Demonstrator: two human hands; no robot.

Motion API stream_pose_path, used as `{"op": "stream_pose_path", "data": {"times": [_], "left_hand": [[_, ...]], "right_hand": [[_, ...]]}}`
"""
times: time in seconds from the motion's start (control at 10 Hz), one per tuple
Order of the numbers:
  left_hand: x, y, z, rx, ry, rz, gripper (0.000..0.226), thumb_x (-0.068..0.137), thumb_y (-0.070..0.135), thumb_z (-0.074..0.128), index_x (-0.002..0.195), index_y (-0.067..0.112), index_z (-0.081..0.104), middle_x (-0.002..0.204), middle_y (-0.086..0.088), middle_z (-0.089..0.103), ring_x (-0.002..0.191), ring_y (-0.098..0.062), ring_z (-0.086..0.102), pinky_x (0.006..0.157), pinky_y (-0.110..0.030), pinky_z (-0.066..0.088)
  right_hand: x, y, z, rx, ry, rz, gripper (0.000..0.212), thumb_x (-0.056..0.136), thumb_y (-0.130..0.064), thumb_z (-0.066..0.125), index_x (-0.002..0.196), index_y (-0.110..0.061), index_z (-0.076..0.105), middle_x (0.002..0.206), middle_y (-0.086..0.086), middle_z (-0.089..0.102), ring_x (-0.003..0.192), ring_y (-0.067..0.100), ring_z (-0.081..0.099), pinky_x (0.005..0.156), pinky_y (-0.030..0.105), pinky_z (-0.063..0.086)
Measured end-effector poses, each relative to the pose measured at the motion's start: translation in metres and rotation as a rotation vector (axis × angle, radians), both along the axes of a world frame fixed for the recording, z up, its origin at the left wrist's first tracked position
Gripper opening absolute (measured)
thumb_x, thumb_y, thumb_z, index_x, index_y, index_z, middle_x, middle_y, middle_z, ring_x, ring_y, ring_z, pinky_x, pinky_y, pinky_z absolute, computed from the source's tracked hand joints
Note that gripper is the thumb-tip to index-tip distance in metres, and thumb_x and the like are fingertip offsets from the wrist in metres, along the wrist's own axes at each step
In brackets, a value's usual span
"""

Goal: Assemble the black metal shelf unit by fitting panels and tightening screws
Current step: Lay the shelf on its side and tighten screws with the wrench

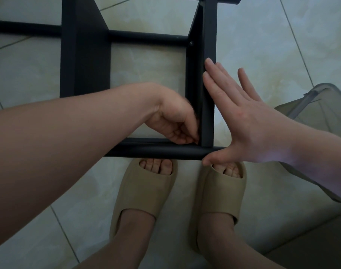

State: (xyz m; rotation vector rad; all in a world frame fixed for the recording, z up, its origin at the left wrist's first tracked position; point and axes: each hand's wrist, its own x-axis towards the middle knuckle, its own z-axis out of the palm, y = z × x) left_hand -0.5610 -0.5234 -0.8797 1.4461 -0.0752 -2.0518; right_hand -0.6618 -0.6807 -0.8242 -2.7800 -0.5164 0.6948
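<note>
Head view: black shelf unit (84,65) lies on the tiled floor (262,35), just ahead of your slippers (144,191). Your right hand (249,121) is flat, fingers straight against the right panel (208,105), thumb on the front tube (156,151). Your left hand (173,121) curls its fingertips into the inside corner; whether they pinch anything, can't tell.

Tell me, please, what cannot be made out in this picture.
Head view: whether the left hand's fingers hold a screw; they cover the panel corner.
Head view: shelf unit's far end, cut by top edge.
Head view: grey bin's far side, cut by right edge.
</note>
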Motion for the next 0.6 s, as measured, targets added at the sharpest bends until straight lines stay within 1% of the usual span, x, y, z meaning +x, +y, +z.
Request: {"op": "stream_pose_path", "data": {"times": [0.1,0.2,0.3,0.4,0.5,0.6], "left_hand": [[-0.0019,0.0023,0.0000,0.007,0.041,0.031,0.016,0.092,-0.001,0.054,0.089,0.007,0.067,0.079,-0.005,0.067,0.071,-0.012,0.063,0.070,-0.022,0.052],[-0.0056,0.0028,0.0004,-0.003,0.008,-0.008,0.014,0.094,0.003,0.055,0.087,0.009,0.067,0.074,-0.003,0.066,0.066,-0.011,0.060,0.065,-0.021,0.049],[-0.0047,0.0007,0.0002,0.002,-0.011,0.010,0.016,0.094,-0.001,0.056,0.085,0.008,0.067,0.070,-0.003,0.066,0.060,-0.009,0.061,0.058,-0.017,0.052],[-0.0020,-0.0003,0.0005,0.005,-0.021,0.014,0.014,0.092,-0.004,0.056,0.090,0.006,0.067,0.076,-0.005,0.067,0.066,-0.011,0.062,0.065,-0.019,0.054],[-0.0005,0.0010,0.0005,-0.001,0.007,0.035,0.017,0.092,-0.007,0.054,0.092,0.005,0.067,0.080,-0.007,0.068,0.072,-0.012,0.064,0.070,-0.020,0.055],[-0.0018,0.0038,0.0011,0.005,0.047,0.037,0.016,0.094,0.000,0.053,0.094,0.006,0.067,0.085,-0.007,0.068,0.075,-0.014,0.064,0.076,-0.024,0.054]], "right_hand": [[-0.0003,0.0000,-0.0003,-0.003,-0.003,0.002,0.143,0.063,-0.091,0.047,0.159,-0.001,-0.007,0.168,0.012,-0.019,0.155,0.023,-0.017,0.125,0.047,-0.012],[0.0002,-0.0002,-0.0001,-0.007,-0.005,0.003,0.143,0.063,-0.092,0.047,0.159,-0.001,-0.007,0.168,0.013,-0.018,0.155,0.023,-0.017,0.125,0.047,-0.011],[0.0001,-0.0002,-0.0002,-0.006,-0.001,0.003,0.143,0.063,-0.092,0.046,0.160,-0.001,-0.007,0.168,0.012,-0.019,0.155,0.022,-0.017,0.125,0.047,-0.011],[-0.0003,-0.0003,-0.0004,-0.006,-0.002,0.001,0.143,0.063,-0.092,0.046,0.160,-0.001,-0.007,0.168,0.012,-0.019,0.155,0.022,-0.017,0.125,0.047,-0.011],[-0.0002,-0.0004,-0.0007,-0.007,-0.005,0.002,0.142,0.064,-0.092,0.046,0.160,-0.001,-0.008,0.168,0.012,-0.019,0.155,0.022,-0.018,0.125,0.047,-0.011],[0.0005,-0.0001,-0.0008,-0.006,0.000,0.003,0.142,0.064,-0.092,0.046,0.160,-0.002,-0.008,0.168,0.011,-0.020,0.155,0.022,-0.018,0.125,0.047,-0.012]]}}
